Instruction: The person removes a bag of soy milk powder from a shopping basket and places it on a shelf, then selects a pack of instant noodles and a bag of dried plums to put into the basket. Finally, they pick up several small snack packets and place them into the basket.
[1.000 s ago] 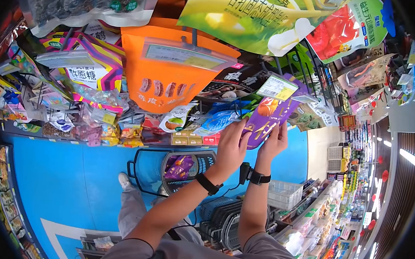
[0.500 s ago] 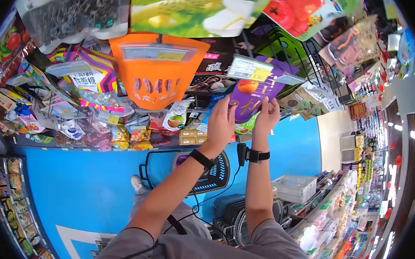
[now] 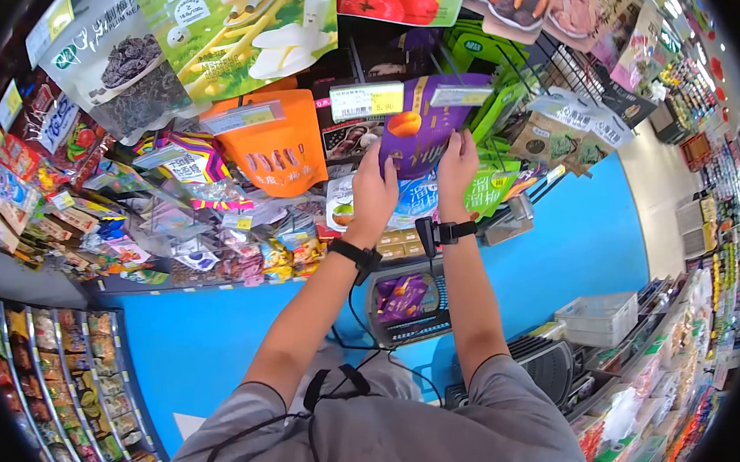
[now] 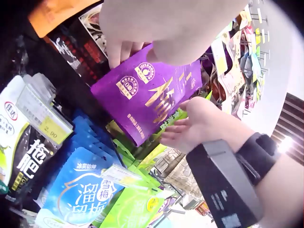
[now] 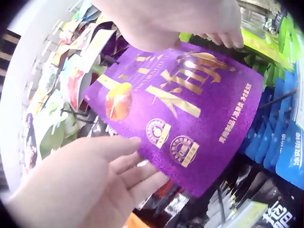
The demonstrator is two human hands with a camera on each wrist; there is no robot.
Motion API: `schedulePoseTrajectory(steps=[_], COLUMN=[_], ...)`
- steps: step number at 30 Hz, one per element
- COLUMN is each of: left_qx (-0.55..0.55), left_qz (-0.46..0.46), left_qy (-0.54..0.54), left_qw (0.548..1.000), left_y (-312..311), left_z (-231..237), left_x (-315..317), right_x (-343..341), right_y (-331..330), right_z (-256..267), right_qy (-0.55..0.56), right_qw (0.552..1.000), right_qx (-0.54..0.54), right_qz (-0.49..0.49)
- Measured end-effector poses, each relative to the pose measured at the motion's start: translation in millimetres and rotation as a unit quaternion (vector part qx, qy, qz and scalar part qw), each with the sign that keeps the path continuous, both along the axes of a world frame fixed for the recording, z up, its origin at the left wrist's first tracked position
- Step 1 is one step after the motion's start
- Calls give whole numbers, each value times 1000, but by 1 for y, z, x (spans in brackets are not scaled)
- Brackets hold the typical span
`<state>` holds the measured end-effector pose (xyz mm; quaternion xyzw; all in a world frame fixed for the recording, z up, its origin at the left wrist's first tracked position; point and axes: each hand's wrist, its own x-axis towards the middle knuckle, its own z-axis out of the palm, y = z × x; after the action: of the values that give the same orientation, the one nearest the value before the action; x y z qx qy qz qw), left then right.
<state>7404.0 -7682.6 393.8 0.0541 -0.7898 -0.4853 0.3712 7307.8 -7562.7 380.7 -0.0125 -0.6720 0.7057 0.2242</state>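
Note:
A purple snack bag (image 3: 425, 119) with gold lettering and an orange fruit picture hangs at the rack behind price tags (image 3: 367, 101). My left hand (image 3: 375, 195) holds its left edge, thumb at the front face and fingers behind, as the right wrist view shows. On the opposite edge, my right hand (image 3: 457, 175) pinches the bag with its thumb in front; its fingers reach behind. Blue snack bags (image 4: 85, 185) and green ones (image 3: 495, 188) hang just below and beside the purple bag.
Below the hands stands a dark shopping basket (image 3: 419, 331) with purple bags (image 3: 404, 296) in it. An orange pouch (image 3: 277, 143) hangs to the left. Stacked baskets (image 3: 541, 367) and a white crate (image 3: 600, 318) stand at right on the blue floor (image 3: 566, 245).
The head view has shifted, so the rack and the basket appear elsewhere in it. Both hands stay on the purple bag, which now looks more upright.

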Motion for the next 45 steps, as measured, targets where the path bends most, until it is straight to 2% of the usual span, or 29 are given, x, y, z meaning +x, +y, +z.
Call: schedulePoseTrajectory(steps=[2,3,4,6,10,16,18,24,26,29,33,35,42,45], left_qx=[23,-29,-38,-167,-215,-297,-322,-376,-382,-389,-393,-391,-371,-383], left_qz=[-49,-51,-49,-26,-30,-23,-26,10,17,29,39,36,21,35], left_qy=[-12,-26,-24,13,7,-24,-79,-138,-142,-150,-155,-159,-162,-145], left_qw=[998,998,998,986,976,954,943,916,913,908,906,906,914,912], left_y=[-3,-5,-6,-6,-14,-17,-16,-14,-15,-14,-11,-9,-1,2], left_z=[8,16,24,36,50,69,75,76,74,73,71,70,66,62], left_x=[0,4,5,6,1,-11,-14,-18,-18,-14,-13,-13,-12,-12], right_x=[10,35,46,56,41,20,13,3,1,-13,-33,-39,-59,-69], right_y=[-7,-9,-12,-16,-23,-25,-26,-28,-30,-34,-36,-37,-56,-61], right_z=[1,29,38,50,67,61,59,63,66,62,62,63,65,56], right_qy=[55,22,24,182,210,227,234,225,188,191,202,154,107,116], right_qw=[996,997,998,952,941,932,932,937,939,934,929,903,924,908], right_qx=[62,68,59,247,266,280,278,263,279,300,305,385,351,393], right_qz=[-42,11,11,3,21,19,17,53,65,40,56,109,105,90])
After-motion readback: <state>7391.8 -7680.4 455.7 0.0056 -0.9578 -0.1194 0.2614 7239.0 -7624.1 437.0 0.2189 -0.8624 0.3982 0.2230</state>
